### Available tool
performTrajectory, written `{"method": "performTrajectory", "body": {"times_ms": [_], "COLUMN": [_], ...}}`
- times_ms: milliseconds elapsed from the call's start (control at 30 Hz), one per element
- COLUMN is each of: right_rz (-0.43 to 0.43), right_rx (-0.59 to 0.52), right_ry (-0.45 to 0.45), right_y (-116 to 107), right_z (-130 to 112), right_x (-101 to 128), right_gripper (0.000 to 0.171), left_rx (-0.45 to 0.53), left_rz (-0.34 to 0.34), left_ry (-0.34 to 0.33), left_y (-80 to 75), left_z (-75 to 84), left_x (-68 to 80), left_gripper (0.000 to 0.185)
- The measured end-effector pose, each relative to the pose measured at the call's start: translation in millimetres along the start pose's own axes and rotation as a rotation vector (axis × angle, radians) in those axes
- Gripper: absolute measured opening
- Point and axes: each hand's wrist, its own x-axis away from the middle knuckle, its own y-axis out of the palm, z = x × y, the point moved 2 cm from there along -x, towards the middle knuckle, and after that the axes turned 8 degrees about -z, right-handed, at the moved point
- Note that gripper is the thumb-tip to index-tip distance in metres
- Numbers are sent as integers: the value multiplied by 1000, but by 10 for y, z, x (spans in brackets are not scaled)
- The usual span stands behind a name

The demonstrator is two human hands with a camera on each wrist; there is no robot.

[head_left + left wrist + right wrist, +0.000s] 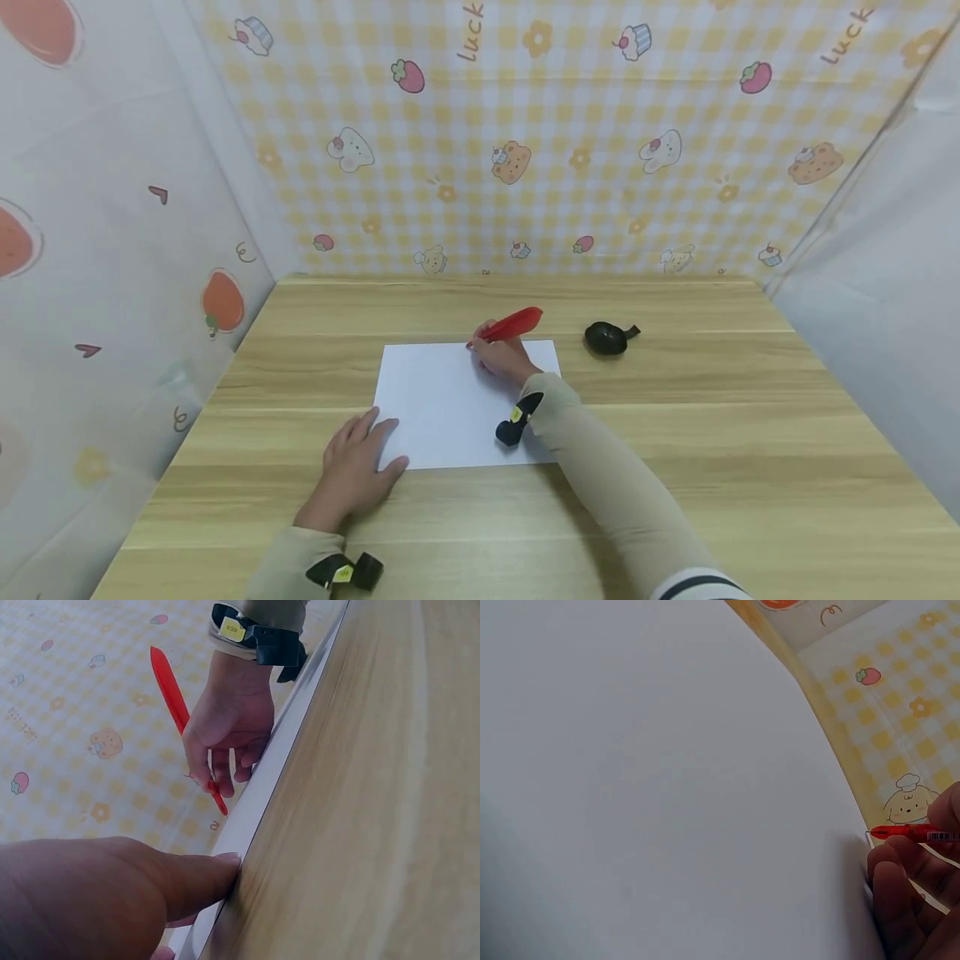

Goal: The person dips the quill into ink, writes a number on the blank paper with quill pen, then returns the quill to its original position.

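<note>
A white sheet of paper (pixel 442 408) lies on the wooden table. My right hand (pixel 506 358) pinches a red feather-shaped pen (pixel 517 323) near its writing end, over the paper's far edge. In the right wrist view the red pen (pixel 900 832) has a barcode label, and a short thin line shows at its tip. Fingers spread, my left hand (pixel 356 467) rests at the paper's near left corner. In the left wrist view the left thumb (pixel 195 881) lies on the paper's edge (pixel 262 787).
A glossy round black object (pixel 606 338) with a short stem sits on the table right of the paper; its kind is unclear. Behind the table (pixel 712 433) hangs a yellow checked cloth (pixel 465 108). Pale printed cloth (pixel 120 275) closes off the left side.
</note>
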Motion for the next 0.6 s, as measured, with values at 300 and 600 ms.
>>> {"method": "performTrajectory", "body": {"times_ms": [300, 600], "right_rz": [3, -6], "right_rx": [11, 46], "right_ry": [-36, -16], "right_y": [8, 8], "right_z": [-19, -25], "right_x": [0, 31], "right_gripper": [8, 12], "left_rx": [3, 0], "left_rz": [-13, -32], "left_ry": [-3, -7], "left_y": [-13, -12], "left_z": [9, 23], "left_x": [3, 13], "left_gripper": [57, 57]}}
